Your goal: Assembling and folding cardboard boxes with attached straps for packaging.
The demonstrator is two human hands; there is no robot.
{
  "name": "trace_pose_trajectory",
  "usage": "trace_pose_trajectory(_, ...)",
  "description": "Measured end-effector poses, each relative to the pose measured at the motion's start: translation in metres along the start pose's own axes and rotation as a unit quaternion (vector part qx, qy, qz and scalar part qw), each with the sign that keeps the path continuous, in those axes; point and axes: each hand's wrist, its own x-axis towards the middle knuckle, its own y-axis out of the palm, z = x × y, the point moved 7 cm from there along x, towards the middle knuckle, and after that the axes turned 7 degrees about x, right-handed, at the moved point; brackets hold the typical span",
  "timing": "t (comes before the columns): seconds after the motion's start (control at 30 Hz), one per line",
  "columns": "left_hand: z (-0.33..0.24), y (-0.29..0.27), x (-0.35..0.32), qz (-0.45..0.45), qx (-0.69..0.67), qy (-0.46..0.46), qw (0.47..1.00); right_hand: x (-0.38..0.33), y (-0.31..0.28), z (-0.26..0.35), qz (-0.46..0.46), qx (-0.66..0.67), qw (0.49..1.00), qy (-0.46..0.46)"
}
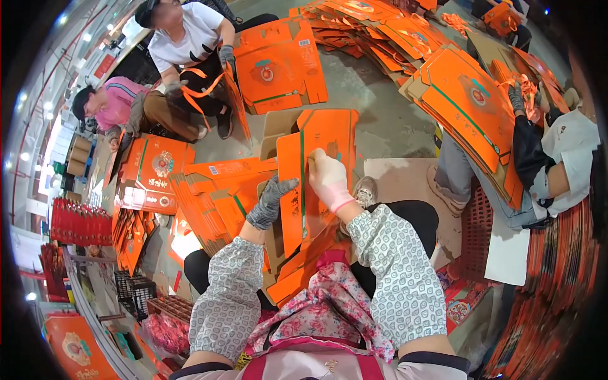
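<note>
Grip: right hand curled on orange carton, left hand at its left edge; pinch cannot be confirmed.
Carton lies between hands, long axis pointing forward; right hand nearer its centre.

Gloved left hand near gloved, apparently curled right hand

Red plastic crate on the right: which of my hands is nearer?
Right. Your right hand, on the orange carton, is left of the red plastic crate; your left hand is farther left, at the carton's edge.
</note>
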Motion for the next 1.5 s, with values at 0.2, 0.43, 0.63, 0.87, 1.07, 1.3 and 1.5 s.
trace_pose_trajectory(0.2, 0.021, -0.009, 0.016, -0.106, -0.125, -0.136, 0.977, -0.004, -0.008, -0.025, 0.003, 0.075, 0.990, 0.122)
trace_pose_trajectory(0.43, 0.035, -0.020, 0.043, -0.065, -0.176, -0.103, 0.977, 0.001, 0.003, -0.012, 0.073, 0.063, 0.994, 0.052)
trace_pose_trajectory(0.63, 0.031, -0.021, 0.045, -0.105, -0.138, -0.069, 0.982, 0.008, 0.008, -0.014, 0.083, 0.026, 0.993, 0.075)
trace_pose_trajectory(0.87, 0.031, -0.028, 0.047, -0.025, -0.078, 0.013, 0.997, 0.005, 0.017, -0.011, 0.100, 0.075, 0.989, 0.076)
trace_pose_trajectory(1.07, 0.003, -0.008, 0.045, -0.026, 0.253, 0.118, 0.960, 0.008, 0.016, -0.033, 0.090, 0.198, 0.968, 0.124)
trace_pose_trajectory(1.3, 0.024, -0.028, 0.044, -0.061, 0.057, -0.003, 0.996, 0.007, -0.002, -0.014, 0.143, 0.219, 0.953, 0.156)
trace_pose_trajectory(1.5, 0.011, -0.017, 0.045, -0.042, 0.121, 0.019, 0.992, 0.007, -0.011, -0.011, 0.122, 0.187, 0.962, 0.156)
